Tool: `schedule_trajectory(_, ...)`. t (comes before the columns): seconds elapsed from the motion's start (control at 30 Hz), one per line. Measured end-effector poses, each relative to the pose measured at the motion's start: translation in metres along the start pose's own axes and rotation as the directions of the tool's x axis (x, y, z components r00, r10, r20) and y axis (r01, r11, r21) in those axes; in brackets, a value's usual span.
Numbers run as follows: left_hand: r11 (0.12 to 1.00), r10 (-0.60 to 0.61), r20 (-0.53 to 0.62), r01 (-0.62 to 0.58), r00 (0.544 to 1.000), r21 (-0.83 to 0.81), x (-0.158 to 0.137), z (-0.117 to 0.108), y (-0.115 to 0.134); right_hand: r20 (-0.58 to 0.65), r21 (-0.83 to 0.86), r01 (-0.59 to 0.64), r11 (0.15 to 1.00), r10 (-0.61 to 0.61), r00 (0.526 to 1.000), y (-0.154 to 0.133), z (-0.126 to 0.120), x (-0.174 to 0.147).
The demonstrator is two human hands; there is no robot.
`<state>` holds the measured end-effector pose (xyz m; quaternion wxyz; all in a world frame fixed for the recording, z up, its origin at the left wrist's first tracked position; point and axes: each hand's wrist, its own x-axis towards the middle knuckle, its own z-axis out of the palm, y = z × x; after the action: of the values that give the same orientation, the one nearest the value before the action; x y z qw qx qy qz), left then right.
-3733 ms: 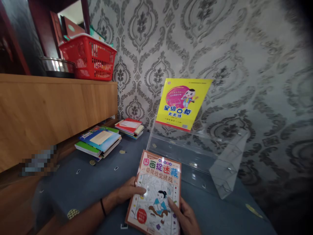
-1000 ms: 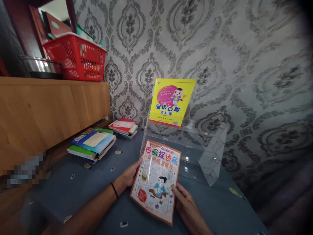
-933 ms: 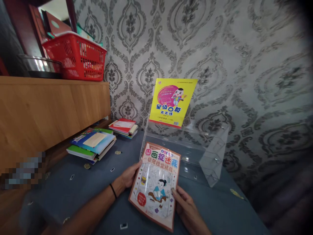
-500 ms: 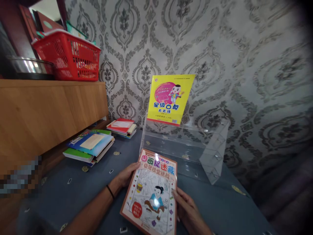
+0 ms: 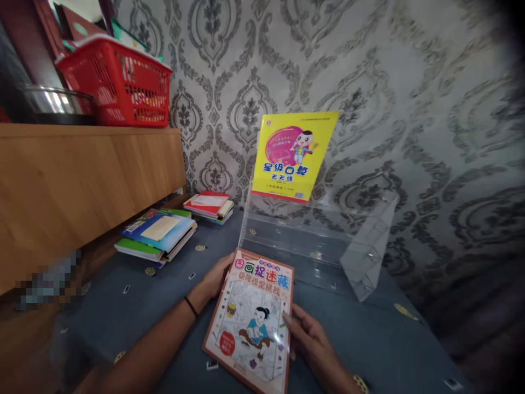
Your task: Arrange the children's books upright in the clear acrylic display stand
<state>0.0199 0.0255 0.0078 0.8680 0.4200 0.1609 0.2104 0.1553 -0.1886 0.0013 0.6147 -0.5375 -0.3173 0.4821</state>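
A picture book (image 5: 253, 323) with an orange-pink border and a seated cartoon figure on its cover is held tilted in front of me. My left hand (image 5: 217, 276), with a dark band at the wrist, grips its left edge; the fingers go behind it. On the right edge, my right hand (image 5: 307, 334) holds it with the thumb on the cover. Just beyond stands a clear acrylic tiered rack (image 5: 303, 241). A yellow workbook (image 5: 293, 158) leans upright in the rack's back left part.
Two stacks of books, a nearer blue-topped one (image 5: 158, 232) and a farther red-topped one (image 5: 209, 203), lie on the grey-blue cloth (image 5: 172, 295) at left. A wooden cabinet (image 5: 90, 175) carries a red basket (image 5: 123, 82) and a metal bowl (image 5: 57, 104). Patterned wallpaper stands behind.
The view has shifted slightly, so the rack and the stacks sit farther right. The picture book has swung a little more upright in view, still in both hands.
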Motion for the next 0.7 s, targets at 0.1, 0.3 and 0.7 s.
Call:
schedule_trajectory(0.1,0.999,-0.015,-0.059,0.013,0.998,-0.034,0.0017,-0.0045,-0.0003,0.004,-0.014,0.016,1.0,-0.016,1.0,-0.0013,0.0015,-0.0002)
schedule_trajectory(0.3,0.999,0.051,-0.082,-0.051,0.995,0.003,0.0034,-0.0067,-0.0019,-0.012,-0.027,0.016,0.999,-0.016,1.0,-0.0014,0.0017,-0.0003)
schedule_trajectory(0.7,0.996,0.087,-0.093,-0.086,0.992,0.023,-0.0014,0.0003,0.0021,-0.026,-0.051,0.009,0.999,-0.01,1.0,0.008,-0.0017,0.0029)
